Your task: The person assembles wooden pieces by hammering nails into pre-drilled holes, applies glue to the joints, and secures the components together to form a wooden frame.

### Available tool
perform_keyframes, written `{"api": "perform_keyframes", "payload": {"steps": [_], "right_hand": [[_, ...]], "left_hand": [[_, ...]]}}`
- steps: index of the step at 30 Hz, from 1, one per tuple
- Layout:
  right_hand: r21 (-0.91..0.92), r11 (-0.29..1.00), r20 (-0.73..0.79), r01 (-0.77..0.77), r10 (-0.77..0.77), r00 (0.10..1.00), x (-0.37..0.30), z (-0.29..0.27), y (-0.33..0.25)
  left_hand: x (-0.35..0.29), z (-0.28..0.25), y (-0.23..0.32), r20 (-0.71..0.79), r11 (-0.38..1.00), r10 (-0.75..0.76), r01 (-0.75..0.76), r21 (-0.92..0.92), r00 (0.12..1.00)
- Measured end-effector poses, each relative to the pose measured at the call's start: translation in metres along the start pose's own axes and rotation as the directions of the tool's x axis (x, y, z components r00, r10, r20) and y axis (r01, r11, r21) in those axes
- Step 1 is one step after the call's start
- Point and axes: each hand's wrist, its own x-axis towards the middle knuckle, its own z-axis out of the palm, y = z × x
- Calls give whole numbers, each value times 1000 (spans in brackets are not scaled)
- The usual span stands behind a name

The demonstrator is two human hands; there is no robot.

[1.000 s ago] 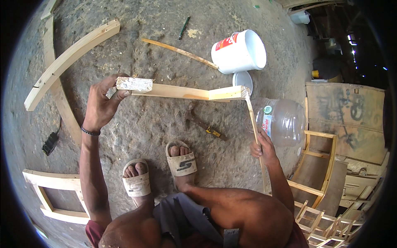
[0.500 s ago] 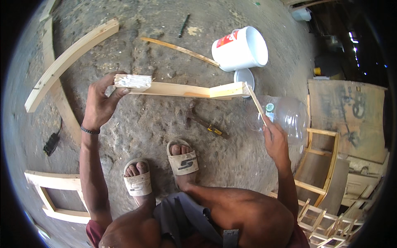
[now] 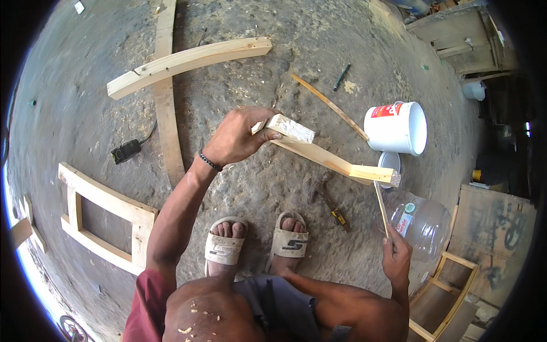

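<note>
My left hand [image 3: 239, 134] is closed around one end of a joined wooden piece [image 3: 319, 155], a long strip with short blocks at its ends. White glue-like paste [image 3: 293, 128] covers the face of the block by my fingers. The other end of the piece reaches out to the right, its end face also whitish. Between the fingers of my right hand [image 3: 397, 256] is a thin wooden stick [image 3: 382, 210], pointing up. Its tip is at the near edge of the piece's right end; whether they touch I cannot tell.
A white bucket [image 3: 383, 130] lies on its side near a round lid [image 3: 390, 162] and a clear plastic bottle [image 3: 424, 228]. A hammer [image 3: 337, 214] lies before my feet. Wooden frames [image 3: 145, 236] stand left and right; a curved beam [image 3: 188, 61] crosses a plank [image 3: 167, 114].
My view has swung left, so the floor things appear farther right. The wooden piece now slants down to the right, and the stick's tip has moved from its end face to its near edge.
</note>
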Motion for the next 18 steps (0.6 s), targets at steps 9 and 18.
{"api": "perform_keyframes", "payload": {"steps": [9,18], "right_hand": [[-376,750,63,543,-564,823,117,-33,-127],[-468,607,263,643,-599,757,166,-43,-157]], "left_hand": [[1,-4,3,4,1000,6,-6,-7,1000],[3,-1,2,-31,993,112,-113,-16,993]]}}
